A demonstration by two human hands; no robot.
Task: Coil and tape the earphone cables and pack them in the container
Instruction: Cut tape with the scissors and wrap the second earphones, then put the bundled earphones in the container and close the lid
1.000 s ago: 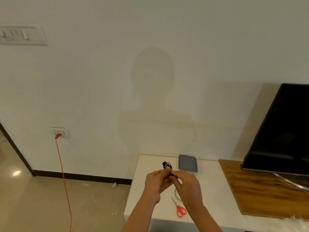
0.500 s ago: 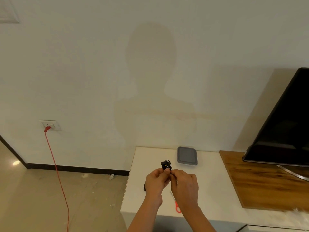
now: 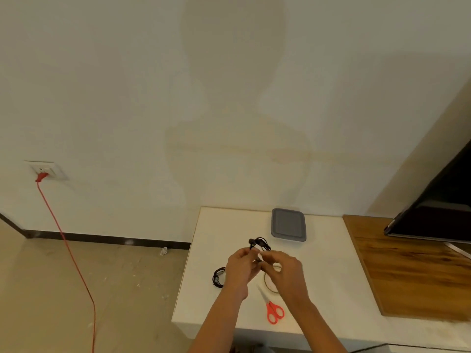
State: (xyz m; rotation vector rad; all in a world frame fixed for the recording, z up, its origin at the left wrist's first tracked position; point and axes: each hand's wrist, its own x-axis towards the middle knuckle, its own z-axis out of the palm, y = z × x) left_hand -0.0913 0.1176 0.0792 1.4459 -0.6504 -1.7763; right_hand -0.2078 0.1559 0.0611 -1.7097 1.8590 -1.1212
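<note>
Both hands meet above the white table (image 3: 326,263). My left hand (image 3: 240,267) grips a coiled black earphone cable (image 3: 260,243), whose loops stick out above the fingers. My right hand (image 3: 284,272) pinches the same coil from the right, with a small pale bit at its fingertips that may be tape. A second black earphone coil (image 3: 218,276) lies on the table left of my left wrist. A tape roll (image 3: 269,284) sits partly hidden under my right hand. The grey lidded container (image 3: 288,228) stands shut at the back of the table.
Red-handled scissors (image 3: 272,308) lie near the table's front edge. A wooden board (image 3: 413,271) adjoins the table on the right, with a black screen (image 3: 438,207) over it. A red cord (image 3: 68,250) hangs from a wall socket to the floor at left.
The camera has tilted downward, so the table sits higher in view. My hands stay together on the coil. The second earphone coil and the tape roll have come into sight.
</note>
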